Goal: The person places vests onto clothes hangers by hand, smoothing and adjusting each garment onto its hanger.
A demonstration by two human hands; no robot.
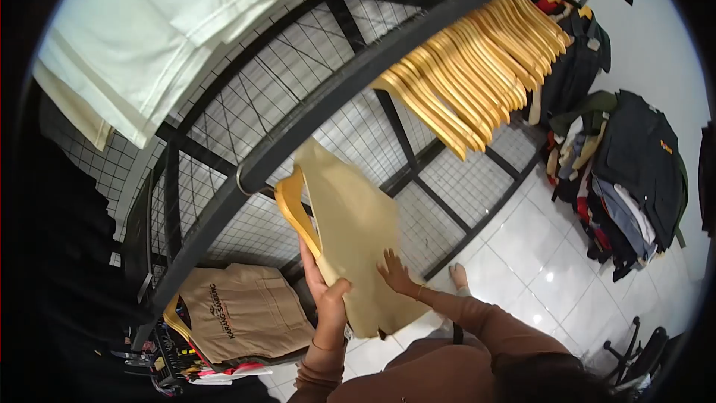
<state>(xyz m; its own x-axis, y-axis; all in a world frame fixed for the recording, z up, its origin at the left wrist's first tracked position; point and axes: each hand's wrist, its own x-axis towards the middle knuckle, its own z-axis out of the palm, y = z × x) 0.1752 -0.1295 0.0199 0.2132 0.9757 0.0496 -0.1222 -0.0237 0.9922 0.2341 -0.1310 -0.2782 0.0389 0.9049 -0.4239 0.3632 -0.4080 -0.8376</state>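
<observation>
A beige garment (347, 224) hangs on a wooden hanger (293, 205), whose metal hook sits on the black rail (321, 116). My left hand (324, 287) grips the lower end of the hanger and the garment's edge, its thumb over the cloth. My right hand (397, 275) lies against the front of the garment with its fingers spread, and holds nothing. Many empty wooden hangers (477, 67) hang together farther along the rail, to the upper right.
White garments (164, 30) hang at the upper left. A brown printed garment (246, 310) hangs at the lower left. Piled clothes (634, 172) are at the right, above the tiled floor (529, 254). A black wheeled base (630, 347) stands lower right.
</observation>
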